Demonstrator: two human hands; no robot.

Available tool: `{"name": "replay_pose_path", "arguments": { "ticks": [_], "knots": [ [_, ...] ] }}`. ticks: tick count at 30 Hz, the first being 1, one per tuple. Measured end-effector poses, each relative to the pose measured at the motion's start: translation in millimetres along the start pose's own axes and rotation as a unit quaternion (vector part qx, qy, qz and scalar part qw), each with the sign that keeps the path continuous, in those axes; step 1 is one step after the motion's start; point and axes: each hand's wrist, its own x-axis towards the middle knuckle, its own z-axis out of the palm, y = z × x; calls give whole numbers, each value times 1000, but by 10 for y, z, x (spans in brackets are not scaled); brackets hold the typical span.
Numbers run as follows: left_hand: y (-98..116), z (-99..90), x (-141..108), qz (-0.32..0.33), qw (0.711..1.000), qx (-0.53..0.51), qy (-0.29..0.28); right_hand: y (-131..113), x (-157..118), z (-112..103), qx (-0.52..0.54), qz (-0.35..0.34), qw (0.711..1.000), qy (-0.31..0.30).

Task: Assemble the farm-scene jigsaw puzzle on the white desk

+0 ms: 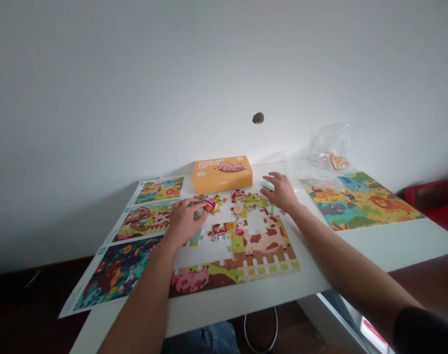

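Observation:
A partly joined farm jigsaw puzzle (266, 241) lies on the table, showing a spotted cow, a white fence and a pink pig. Over its upper left side, my left hand (187, 221) has its fingers bent around a grey-green puzzle piece (198, 214), beside loose pieces with a red barn (211, 202). My right hand (281, 191) is at the upper right edge, a pale green puzzle piece (268, 186) between thumb and fingers. Joined green pieces (253, 200) lie just left of it. A piece with a person's figure (219, 231) sits inside the gap in the puzzle.
An orange puzzle box (223, 174) stands at the back against the wall. To the left lies a picture sheet (113, 268) with three scenes. A finished-looking animal puzzle (364, 201) is on the right, with a clear plastic bag (329, 147) holding pieces behind it.

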Motion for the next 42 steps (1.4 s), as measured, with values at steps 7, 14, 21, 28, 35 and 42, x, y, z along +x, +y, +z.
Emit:
{"name": "replay_pose_path", "arguments": {
  "ticks": [7, 14, 21, 28, 35, 42],
  "knots": [
    [-201, -99, 14, -108, 994, -19, 22, -238, -95, 56, 21, -130, 982, -133],
    [-192, -156, 5, -166, 986, -1, -18, -188, -92, 95, 22, -99, 990, -93],
    [-42, -131, 6, -53, 989, -116, -74, -301, -145, 72, 48, -159, 979, -116],
    [-26, -122, 25, 18, 985, -162, -49, -373, -169, 79, 84, -268, 948, -147],
    [-28, -73, 2, 12, 997, -54, -48, -425, -179, 87, 98, -290, 934, -182],
    [-69, -146, -30, -43, 998, 11, -41, -399, -186, 100, 117, -275, 940, -161]
  ]
}}
